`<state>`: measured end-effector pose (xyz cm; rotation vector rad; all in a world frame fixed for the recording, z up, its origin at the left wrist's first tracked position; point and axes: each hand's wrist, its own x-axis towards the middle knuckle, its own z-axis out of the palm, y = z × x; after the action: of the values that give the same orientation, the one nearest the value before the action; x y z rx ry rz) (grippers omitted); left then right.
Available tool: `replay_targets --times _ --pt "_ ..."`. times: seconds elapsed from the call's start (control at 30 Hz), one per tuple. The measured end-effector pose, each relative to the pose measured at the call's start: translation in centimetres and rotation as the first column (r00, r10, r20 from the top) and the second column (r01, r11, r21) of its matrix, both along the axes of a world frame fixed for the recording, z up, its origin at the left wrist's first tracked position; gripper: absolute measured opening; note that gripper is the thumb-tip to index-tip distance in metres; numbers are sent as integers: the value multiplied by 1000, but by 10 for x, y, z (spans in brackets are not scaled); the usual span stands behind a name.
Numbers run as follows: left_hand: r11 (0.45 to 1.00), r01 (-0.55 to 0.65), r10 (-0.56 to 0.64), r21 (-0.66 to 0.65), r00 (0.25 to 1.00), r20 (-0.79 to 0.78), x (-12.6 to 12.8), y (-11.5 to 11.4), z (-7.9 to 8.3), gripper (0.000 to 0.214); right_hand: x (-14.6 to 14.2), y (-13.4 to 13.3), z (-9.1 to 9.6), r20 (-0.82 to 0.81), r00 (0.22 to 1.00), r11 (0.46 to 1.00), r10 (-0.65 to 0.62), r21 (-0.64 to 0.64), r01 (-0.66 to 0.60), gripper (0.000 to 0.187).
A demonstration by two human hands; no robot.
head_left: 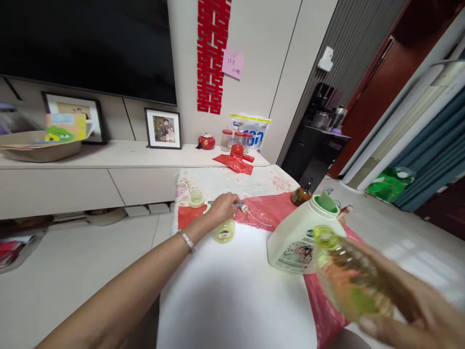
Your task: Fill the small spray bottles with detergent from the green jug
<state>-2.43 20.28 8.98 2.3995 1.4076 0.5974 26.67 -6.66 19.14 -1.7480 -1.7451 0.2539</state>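
Head cam: I'd call this partway along. The jug [286, 242] is uncapped, the bottle [350, 276] has a bare neck, and the pump [242, 207] lies loose on the red plastic [269, 206], so nothing's closed up yet. Can't tell how full the bottle is, it's blurry. It's up in front of the jug, tilted, long axis running lower right to upper left, mouth at the upper-left end. Right hand [417, 305] is wrapped round it; left hand [222, 208] has fingers curled at the pump, can't tell if it's gripping.
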Motion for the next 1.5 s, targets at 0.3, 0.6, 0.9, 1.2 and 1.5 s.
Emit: replay_targets --times 0.3,0.6,0.9,1.2,1.5 --pt "987 163 -153 -10 901 -405 46 42 -17 33 -85 20 -114 -857 514 901 -43 -255 -350 92" --pt "930 353 -242 103 798 -551 55 67 -49 33 -99 26 -155 -923 368 901 -115 -252 -352 103" --pt "826 479 -257 297 790 -557 33 59 -12 15 -97 21 -154 -942 285 916 -176 -262 -303 100" --pt "635 566 -253 526 796 -550 -10 25 45 28 -89 22 -142 -902 330 863 -278 -385 -325 88" --pt "448 586 -211 676 803 -557 -16 5 56 25 -97 19 -133 -910 317 851 -266 -376 -367 84"
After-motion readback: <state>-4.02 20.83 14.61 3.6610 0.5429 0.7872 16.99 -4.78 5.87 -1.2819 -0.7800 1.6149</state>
